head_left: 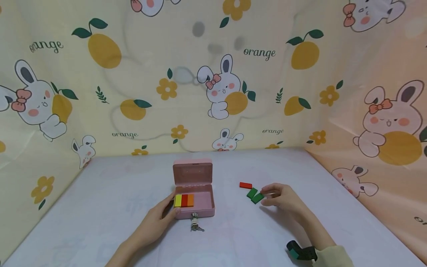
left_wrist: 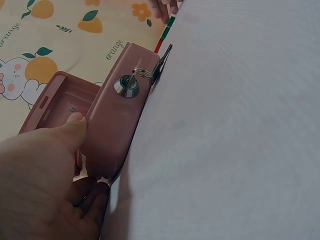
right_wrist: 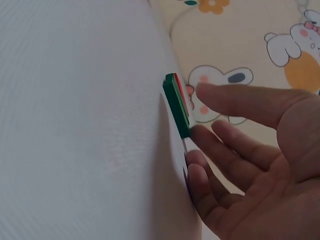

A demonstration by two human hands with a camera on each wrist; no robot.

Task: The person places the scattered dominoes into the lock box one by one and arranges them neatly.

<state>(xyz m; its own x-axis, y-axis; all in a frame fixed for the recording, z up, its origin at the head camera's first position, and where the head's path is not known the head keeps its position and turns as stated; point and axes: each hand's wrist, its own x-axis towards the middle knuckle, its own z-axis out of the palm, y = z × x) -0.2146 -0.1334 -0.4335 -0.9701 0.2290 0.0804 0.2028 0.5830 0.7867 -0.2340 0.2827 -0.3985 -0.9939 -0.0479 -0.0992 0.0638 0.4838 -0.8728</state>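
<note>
A small pink metal cash box (head_left: 204,213) stands with its lid (head_left: 192,174) raised. Inside, along the left, lie yellow, red and orange blocks (head_left: 184,200) side by side. My left hand (head_left: 160,221) grips the box's left side, thumb at the rim and fingers at the outer wall, as the left wrist view shows. Keys (head_left: 197,227) hang from the front lock. My right hand (head_left: 280,197) is beside two green blocks (head_left: 257,198) on the table, thumb and fingers apart, fingertips right at the nearer block's end. A red block (head_left: 245,185) lies just behind them.
A white cloth (head_left: 133,185) covers the table. Patterned curtains (head_left: 213,92) with rabbits and oranges rise at the back and both sides. A black and green band (head_left: 300,252) sits at my right wrist, by a pale sleeve (head_left: 335,256).
</note>
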